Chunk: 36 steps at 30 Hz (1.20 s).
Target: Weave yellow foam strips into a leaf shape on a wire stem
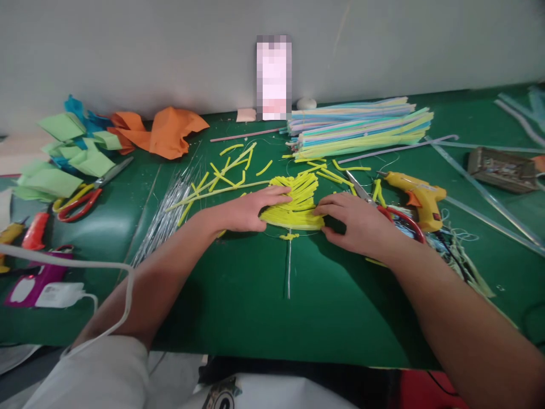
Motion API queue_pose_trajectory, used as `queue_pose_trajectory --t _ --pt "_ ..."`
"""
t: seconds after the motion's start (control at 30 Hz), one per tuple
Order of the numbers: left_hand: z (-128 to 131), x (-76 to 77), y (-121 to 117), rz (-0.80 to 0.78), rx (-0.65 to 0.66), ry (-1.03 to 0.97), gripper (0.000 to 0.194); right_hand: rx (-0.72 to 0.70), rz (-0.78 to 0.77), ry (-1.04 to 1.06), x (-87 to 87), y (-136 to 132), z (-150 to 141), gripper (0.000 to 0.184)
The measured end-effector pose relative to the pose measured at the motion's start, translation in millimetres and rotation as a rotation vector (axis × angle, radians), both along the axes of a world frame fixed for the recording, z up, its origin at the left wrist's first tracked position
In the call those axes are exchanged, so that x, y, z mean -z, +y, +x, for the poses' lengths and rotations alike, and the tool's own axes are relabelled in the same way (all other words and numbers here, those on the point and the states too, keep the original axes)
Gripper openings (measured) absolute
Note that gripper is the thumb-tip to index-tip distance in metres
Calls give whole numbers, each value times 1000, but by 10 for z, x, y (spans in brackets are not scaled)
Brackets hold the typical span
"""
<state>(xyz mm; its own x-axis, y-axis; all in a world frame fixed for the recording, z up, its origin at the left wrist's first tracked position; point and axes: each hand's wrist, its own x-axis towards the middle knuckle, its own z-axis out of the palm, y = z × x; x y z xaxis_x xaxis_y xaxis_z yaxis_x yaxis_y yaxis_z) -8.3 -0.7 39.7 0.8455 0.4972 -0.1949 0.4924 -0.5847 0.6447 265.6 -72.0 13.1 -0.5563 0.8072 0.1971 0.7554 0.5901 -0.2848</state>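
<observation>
In the middle of the green table lies a yellow pipe-cleaner piece (298,216), made of slanting rows side by side, with a thin wire stem (289,270) pointing toward me. My left hand (258,207) grips its left edge, fingers lying over the top. At its right edge, the fingers and thumb of my right hand (353,221) close on the rim. Cut yellow pipe-cleaner pieces (232,170) are scattered behind and to the left. Red-handled scissors (385,210) lie partly hidden beyond my right hand.
A bundle of pastel pipe cleaners (361,130) lies at the back. Silver wires (170,207) are left of my left hand. A yellow glue gun (419,199) and a small box (502,169) sit right. More scissors (87,196), orange paper (170,133) and a white cable (130,289) are left.
</observation>
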Motion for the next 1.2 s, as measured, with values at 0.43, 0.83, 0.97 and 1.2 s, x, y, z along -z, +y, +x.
queue_pose_trajectory --t 0.43,0.83,0.97,1.2 --pt "-37 19 44 -63 -32 -160 64 -6 -8 29 4 -2 -9 32" --pt "-68 49 64 -35 6 -170 77 -8 -12 23 7 1 -11 31" --pt "-68 55 34 -9 -108 -353 46 -9 -2 22 8 -4 -5 32" --pt "-8 128 -1 111 -351 -650 7 -7 -12 41 13 -10 -3 33"
